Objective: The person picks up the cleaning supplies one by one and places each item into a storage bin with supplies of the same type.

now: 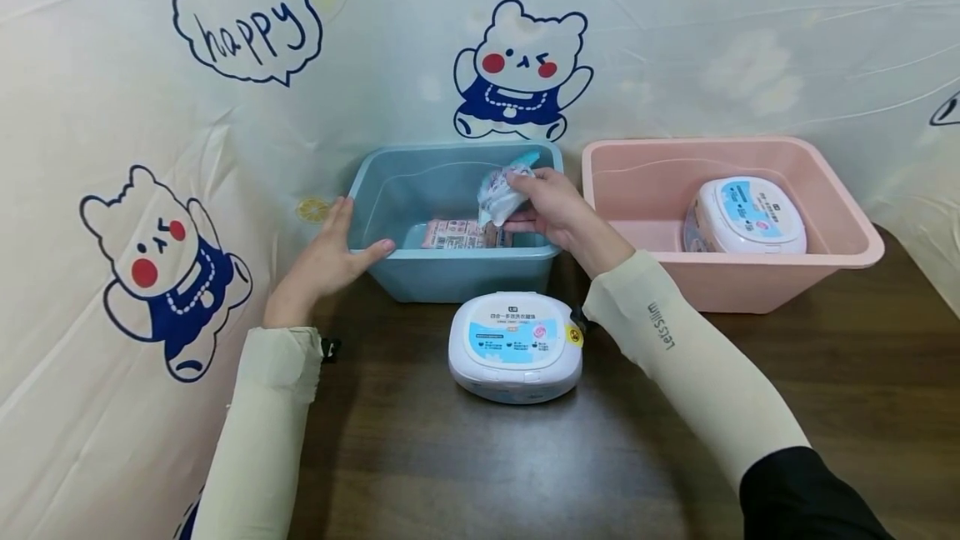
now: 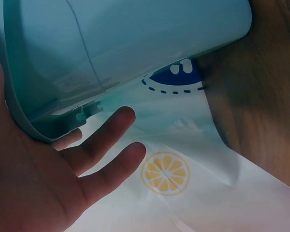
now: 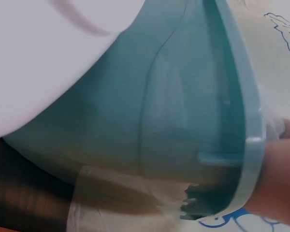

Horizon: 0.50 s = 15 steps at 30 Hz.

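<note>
Pinching the crinkled packet (image 1: 499, 197), right grip (image 1: 558, 211) sat nearly closed with the blue bin (image 1: 450, 277) below, left grip (image 1: 318, 265) spread against that bin; slippery-looking wrapping could've let the packet slide out.

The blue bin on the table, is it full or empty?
Neither: the bin holds at least one printed package, with bare inner wall showing above.

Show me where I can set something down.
Bare tabletop lies in front of the white tub, between the two sleeves. The pink bin shows room left of the second tub inside it. Crowded: the front right of the blue bin, with a pink packet, the right hand and the small bag it holds.
</note>
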Each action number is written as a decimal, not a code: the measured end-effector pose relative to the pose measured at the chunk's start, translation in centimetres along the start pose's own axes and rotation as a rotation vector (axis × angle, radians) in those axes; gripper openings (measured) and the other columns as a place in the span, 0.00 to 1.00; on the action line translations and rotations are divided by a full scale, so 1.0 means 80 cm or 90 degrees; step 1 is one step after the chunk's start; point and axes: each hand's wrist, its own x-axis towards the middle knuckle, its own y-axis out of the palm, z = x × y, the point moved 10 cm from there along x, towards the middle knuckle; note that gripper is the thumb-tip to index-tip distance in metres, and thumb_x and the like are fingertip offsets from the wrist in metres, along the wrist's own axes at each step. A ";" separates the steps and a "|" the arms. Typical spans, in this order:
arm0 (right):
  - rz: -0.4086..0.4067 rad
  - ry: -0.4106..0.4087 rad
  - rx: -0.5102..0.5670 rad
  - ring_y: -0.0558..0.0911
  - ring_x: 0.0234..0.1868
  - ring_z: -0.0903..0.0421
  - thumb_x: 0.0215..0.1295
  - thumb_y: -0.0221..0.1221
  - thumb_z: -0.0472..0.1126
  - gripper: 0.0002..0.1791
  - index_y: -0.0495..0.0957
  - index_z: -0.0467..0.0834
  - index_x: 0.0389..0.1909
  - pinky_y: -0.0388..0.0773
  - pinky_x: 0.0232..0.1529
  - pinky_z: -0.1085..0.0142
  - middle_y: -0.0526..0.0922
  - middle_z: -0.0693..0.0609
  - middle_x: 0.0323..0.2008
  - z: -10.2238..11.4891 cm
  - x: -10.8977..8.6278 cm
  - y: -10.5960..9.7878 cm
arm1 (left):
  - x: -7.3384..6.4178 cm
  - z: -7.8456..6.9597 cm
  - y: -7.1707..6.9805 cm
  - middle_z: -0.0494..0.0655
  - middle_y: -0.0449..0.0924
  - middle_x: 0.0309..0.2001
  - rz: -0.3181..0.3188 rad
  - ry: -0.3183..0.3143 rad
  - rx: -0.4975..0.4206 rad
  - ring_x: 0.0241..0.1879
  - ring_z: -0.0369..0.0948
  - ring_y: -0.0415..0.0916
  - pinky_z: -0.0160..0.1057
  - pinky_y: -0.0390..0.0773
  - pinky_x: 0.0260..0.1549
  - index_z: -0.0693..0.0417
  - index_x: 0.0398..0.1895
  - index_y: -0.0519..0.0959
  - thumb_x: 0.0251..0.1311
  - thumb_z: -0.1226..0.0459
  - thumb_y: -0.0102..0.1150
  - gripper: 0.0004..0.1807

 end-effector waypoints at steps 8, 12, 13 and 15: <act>-0.029 0.023 -0.048 0.82 0.56 0.38 0.80 0.49 0.53 0.38 0.46 0.44 0.80 0.81 0.51 0.51 0.71 0.34 0.63 0.001 -0.004 -0.001 | 0.002 0.000 -0.001 0.47 0.20 0.81 -0.005 0.006 0.002 0.77 0.64 0.33 0.75 0.47 0.63 0.43 0.81 0.25 0.55 0.23 0.47 0.66; -0.022 0.020 -0.049 0.82 0.55 0.39 0.80 0.50 0.52 0.36 0.48 0.44 0.79 0.81 0.52 0.50 0.72 0.34 0.64 0.000 -0.003 0.001 | 0.002 0.000 -0.002 0.48 0.20 0.81 -0.008 0.008 0.001 0.77 0.64 0.34 0.74 0.47 0.64 0.44 0.81 0.25 0.55 0.23 0.48 0.65; -0.021 0.019 -0.048 0.83 0.54 0.39 0.80 0.50 0.52 0.35 0.49 0.44 0.78 0.81 0.52 0.49 0.72 0.34 0.63 0.000 -0.003 0.001 | 0.002 0.000 -0.002 0.48 0.20 0.81 -0.007 0.008 0.001 0.77 0.64 0.34 0.74 0.47 0.64 0.44 0.81 0.25 0.56 0.24 0.48 0.65; -0.018 0.016 -0.046 0.83 0.55 0.40 0.80 0.50 0.52 0.34 0.50 0.44 0.78 0.80 0.53 0.49 0.73 0.34 0.63 0.000 -0.003 0.002 | 0.002 0.000 -0.002 0.48 0.20 0.81 -0.006 0.008 0.000 0.77 0.63 0.33 0.74 0.47 0.64 0.44 0.81 0.25 0.56 0.24 0.48 0.65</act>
